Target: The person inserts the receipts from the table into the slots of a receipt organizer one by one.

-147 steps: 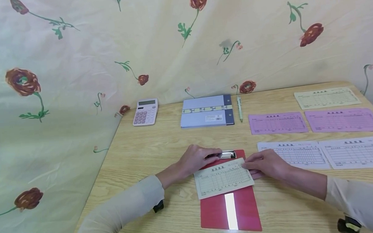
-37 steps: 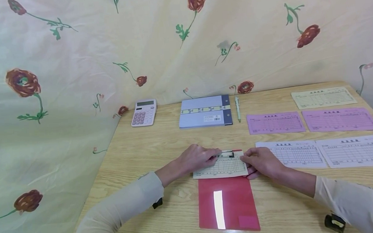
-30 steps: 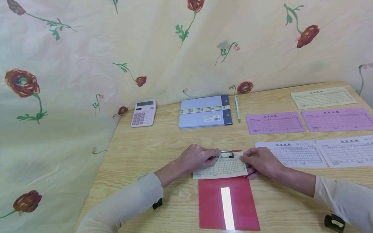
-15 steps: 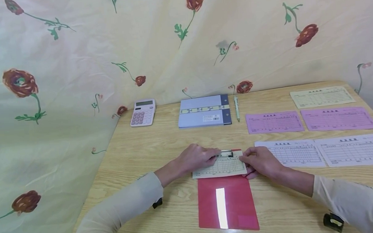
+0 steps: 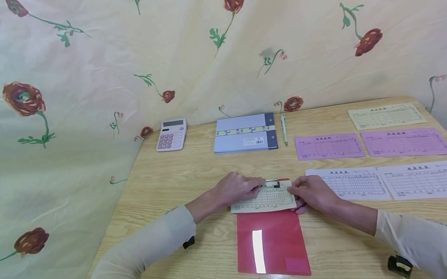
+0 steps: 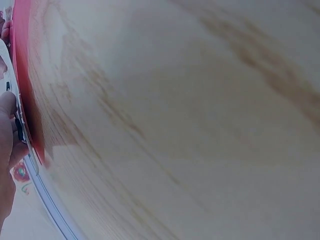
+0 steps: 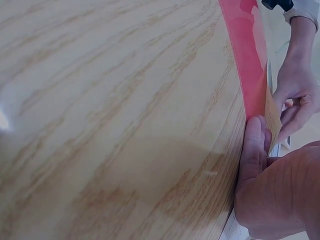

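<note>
A red clipboard [image 5: 275,240] lies on the wooden table, its metal clip [image 5: 272,181] at the far end. Across its upper part, under the clip, is a pale green printed form [image 5: 273,199]. My left hand [image 5: 235,190] grips the clip at its left side, the fingers curled over it. With thumb and fingers my right hand [image 5: 315,193] pinches the form's right edge. In the right wrist view the right hand's fingers [image 7: 253,145] lie by the clipboard's edge, and the form stands slightly lifted off the board. The left hand hides the form's upper left corner.
Toward the back are a calculator [image 5: 172,135], a blue notebook [image 5: 244,132] and a light green pen [image 5: 284,130]. On the right lie two white forms [image 5: 352,186], two purple forms [image 5: 329,146] and another pale green form [image 5: 387,116]. A floral cloth [image 5: 205,54] hangs behind the table.
Nearly five seconds ago the form lay tilted below the clip; since then it has moved up, straightened and gone under the clip. Over the last second both hands have stayed almost still.
</note>
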`<action>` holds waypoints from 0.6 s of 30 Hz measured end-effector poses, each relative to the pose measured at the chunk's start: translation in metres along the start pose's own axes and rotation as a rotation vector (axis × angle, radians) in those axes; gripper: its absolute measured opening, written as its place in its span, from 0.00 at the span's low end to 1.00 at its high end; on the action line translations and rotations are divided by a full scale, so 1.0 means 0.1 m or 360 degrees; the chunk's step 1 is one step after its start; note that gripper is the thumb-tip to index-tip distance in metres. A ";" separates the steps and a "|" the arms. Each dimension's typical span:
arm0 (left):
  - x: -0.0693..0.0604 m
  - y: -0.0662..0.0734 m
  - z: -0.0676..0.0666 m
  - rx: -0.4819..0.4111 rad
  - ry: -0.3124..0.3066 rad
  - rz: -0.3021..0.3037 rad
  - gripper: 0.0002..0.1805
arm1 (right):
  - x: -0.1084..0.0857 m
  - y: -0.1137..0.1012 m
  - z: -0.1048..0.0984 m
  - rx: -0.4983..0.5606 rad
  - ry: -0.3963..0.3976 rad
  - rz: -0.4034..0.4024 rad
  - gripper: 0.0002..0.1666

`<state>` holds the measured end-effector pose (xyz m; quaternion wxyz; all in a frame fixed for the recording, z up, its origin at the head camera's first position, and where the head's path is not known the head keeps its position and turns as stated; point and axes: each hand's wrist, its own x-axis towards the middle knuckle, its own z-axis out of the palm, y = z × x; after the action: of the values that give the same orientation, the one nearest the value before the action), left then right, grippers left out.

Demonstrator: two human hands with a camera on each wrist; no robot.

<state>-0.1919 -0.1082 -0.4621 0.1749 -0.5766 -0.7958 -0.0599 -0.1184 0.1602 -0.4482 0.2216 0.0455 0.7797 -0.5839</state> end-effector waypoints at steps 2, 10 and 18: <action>0.00 0.00 0.00 -0.0006 -0.0006 -0.0002 0.12 | 0.00 0.00 0.00 -0.0004 0.0000 0.0001 0.18; 0.00 0.00 0.00 -0.0034 -0.0004 -0.0005 0.12 | 0.00 0.00 -0.01 0.0025 -0.0025 -0.0010 0.18; -0.01 0.00 0.00 -0.0033 -0.0002 -0.0009 0.12 | 0.01 0.00 -0.02 0.0032 -0.0031 -0.0002 0.17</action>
<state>-0.1920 -0.1090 -0.4624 0.1682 -0.5761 -0.7970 -0.0684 -0.1195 0.1616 -0.4483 0.2283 0.0414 0.7717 -0.5922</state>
